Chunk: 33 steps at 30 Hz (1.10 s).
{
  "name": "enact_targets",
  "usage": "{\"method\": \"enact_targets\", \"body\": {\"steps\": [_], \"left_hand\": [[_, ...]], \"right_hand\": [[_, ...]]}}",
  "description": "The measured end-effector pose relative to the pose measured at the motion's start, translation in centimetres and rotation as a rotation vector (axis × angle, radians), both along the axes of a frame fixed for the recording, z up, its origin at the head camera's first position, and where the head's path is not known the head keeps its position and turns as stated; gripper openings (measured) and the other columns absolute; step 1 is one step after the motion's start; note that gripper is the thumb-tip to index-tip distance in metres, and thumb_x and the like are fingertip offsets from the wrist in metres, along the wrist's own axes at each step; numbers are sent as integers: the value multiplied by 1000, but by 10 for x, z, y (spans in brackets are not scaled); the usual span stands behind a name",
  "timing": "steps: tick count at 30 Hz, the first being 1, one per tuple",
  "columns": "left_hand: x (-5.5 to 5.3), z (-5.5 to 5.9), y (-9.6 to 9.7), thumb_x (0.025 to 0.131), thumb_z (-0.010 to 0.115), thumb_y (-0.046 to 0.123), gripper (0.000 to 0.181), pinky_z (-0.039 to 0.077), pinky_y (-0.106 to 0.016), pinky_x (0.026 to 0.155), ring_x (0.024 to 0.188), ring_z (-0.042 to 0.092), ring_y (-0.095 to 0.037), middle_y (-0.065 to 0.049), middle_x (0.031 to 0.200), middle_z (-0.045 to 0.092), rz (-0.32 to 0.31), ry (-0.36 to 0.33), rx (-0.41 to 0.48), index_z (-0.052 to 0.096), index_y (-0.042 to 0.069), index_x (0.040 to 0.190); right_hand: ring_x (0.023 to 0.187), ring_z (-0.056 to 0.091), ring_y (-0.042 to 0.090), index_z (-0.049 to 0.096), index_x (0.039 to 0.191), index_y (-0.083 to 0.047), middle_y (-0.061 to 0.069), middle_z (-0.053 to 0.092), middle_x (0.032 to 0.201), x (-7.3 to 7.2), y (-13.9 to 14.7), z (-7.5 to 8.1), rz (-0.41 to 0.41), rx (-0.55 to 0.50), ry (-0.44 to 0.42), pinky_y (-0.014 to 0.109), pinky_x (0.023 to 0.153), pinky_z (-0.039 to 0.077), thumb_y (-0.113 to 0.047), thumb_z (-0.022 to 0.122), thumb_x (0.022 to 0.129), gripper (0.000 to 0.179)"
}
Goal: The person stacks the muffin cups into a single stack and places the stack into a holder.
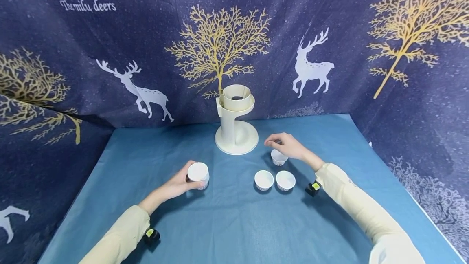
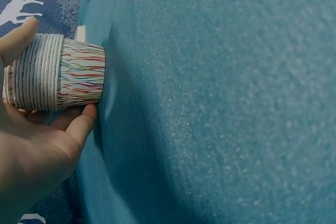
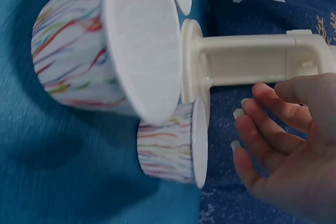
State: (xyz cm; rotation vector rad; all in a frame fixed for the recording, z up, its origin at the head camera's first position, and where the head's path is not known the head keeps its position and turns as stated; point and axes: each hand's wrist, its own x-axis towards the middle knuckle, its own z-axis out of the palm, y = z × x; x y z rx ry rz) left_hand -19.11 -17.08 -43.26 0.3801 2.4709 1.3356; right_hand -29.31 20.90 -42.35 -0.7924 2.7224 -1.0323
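Note:
My left hand (image 1: 178, 183) grips a stack of white paper baking cups (image 1: 198, 172) on the left half of the table. The left wrist view shows the nested cups' many rims (image 2: 39, 72) and wavy coloured stripes on the outermost wall (image 2: 83, 74). My right hand (image 1: 289, 146) hovers above a single baking cup (image 1: 279, 159), its fingers loosely bent and holding nothing. A gap shows between those fingertips (image 3: 239, 114) and the striped cup (image 3: 167, 148) in the right wrist view. Nearer to me, two more baking cups stand side by side, one left (image 1: 264, 180) and one right (image 1: 286, 181).
A cream stand (image 1: 229, 129) with a round base and a ring-shaped holder (image 1: 236, 97) on top stands at the back middle. Blue cloth (image 1: 234, 223) covers the table. Behind it hangs a dark blue curtain (image 1: 146, 31) printed with deer and golden trees.

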Motion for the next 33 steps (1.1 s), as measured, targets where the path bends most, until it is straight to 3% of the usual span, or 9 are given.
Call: {"method": "enact_targets", "body": {"steps": [2,9,15,23,30,33], "left_hand": [[-1,-3,-1,80,71,23,57,39,-37,87,106,49,-25,-12,118,51,4,-2,2,39,8,124],[-16,-31,-9,80,71,28,61,40,-35,85,106,49,-22,-11,120,50,6,22,-11,36,10,126],[-19,-37,-12,81,70,25,60,41,-34,83,102,51,-23,-14,119,50,-33,-4,57,34,10,127],[-16,-32,-10,79,71,29,61,40,-33,85,103,50,-21,-11,119,50,-26,-19,49,35,13,126],[-9,-14,-5,81,70,21,60,41,-34,83,102,50,-25,-16,118,49,-31,-23,64,34,6,126],[-10,-18,-6,81,70,23,61,41,-33,84,102,50,-24,-14,118,49,-25,-23,54,34,8,127]], "right_hand": [[98,63,23,65,108,-12,5,67,107,-1,4,-2,-9,4,8,39,85,48,-23,46,96,24],[101,61,20,63,112,-9,3,66,109,-3,14,-6,-27,31,2,43,87,46,-26,47,96,29],[105,58,25,60,118,-7,7,64,114,1,22,-9,6,66,-28,44,88,45,-30,48,95,34],[109,56,23,56,122,-10,4,60,120,3,33,-18,35,79,-110,41,87,45,-41,53,91,44],[106,55,20,54,124,-12,3,58,121,3,38,-22,61,59,-133,41,87,44,-36,62,86,46],[103,55,21,52,125,-11,6,58,120,2,39,-25,67,32,-161,39,84,44,-32,66,83,49]]}}
